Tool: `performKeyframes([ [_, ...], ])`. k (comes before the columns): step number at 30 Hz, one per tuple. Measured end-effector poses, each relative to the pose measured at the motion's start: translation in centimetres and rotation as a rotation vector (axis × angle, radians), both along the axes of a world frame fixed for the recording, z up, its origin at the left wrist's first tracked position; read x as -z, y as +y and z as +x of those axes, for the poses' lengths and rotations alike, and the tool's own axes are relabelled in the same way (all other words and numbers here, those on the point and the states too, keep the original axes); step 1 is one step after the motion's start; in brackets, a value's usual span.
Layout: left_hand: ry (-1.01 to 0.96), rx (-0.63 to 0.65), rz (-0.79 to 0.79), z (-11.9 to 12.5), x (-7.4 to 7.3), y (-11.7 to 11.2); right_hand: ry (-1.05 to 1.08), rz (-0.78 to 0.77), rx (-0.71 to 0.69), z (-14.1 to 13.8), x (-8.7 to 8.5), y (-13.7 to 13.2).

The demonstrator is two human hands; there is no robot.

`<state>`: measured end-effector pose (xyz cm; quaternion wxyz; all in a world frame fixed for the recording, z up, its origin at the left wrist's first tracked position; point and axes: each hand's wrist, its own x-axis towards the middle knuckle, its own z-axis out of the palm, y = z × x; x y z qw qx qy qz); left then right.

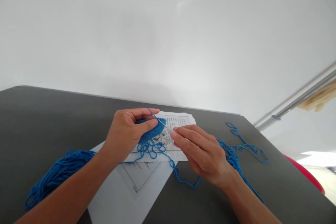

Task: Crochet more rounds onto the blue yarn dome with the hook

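Note:
A blue crocheted piece [151, 133] is pinched between the thumb and fingers of my left hand [128, 129], with a strand of blue yarn running over the raised index finger. My right hand [201, 148] grips the pale handle of a crochet hook [163, 124]. Its thin metal shaft reaches to the upper edge of the blue piece, beside my left thumb. Whether the tip is inside a stitch is too small to tell. Loose loops of blue yarn [151, 149] lie below the piece, and a strand trails from them towards my right wrist.
Printed sheets of paper [126, 196] lie under my hands on the dark table [52, 122]. A thick skein of blue yarn [60, 171] rests at the left, partly behind my left forearm. More tangled blue yarn [233, 157] spreads at the right. A white wall [157, 42] rises behind the table.

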<state>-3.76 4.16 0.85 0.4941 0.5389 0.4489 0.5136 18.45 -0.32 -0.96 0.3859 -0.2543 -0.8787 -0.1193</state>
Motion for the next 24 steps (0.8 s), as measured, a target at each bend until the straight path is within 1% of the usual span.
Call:
performKeyframes([
  [4, 0.164, 0.014, 0.092, -0.2, -0.4, 0.2, -0.047, -0.006, 0.002, 0.4, -0.5, -0.2],
  [8, 0.266, 0.046, 0.142, -0.5, -0.5, 0.2, -0.031, -0.063, -0.046, 0.6, -1.0, -0.3],
  [14, 0.338, 0.1, 0.116, -0.7, -0.9, 0.1, 0.108, -0.158, -0.156, 0.6, -1.2, -0.2],
  [19, 0.346, 0.111, 0.132, -0.8, -1.1, 0.3, 0.251, -0.225, -0.186, 0.4, -1.3, -0.2],
  [21, 0.348, 0.111, 0.155, -0.9, -1.0, 0.4, 0.377, -0.344, -0.174, 0.3, -1.1, -0.2],
  [23, 0.348, 0.107, 0.179, -1.0, -0.8, 0.3, 0.6, -0.548, -0.178, -0.1, -0.6, -0.2],
  [24, 0.348, 0.102, 0.194, -1.0, -0.8, 0.2, 0.75, -0.683, -0.194, -0.4, -0.3, -0.1],
])
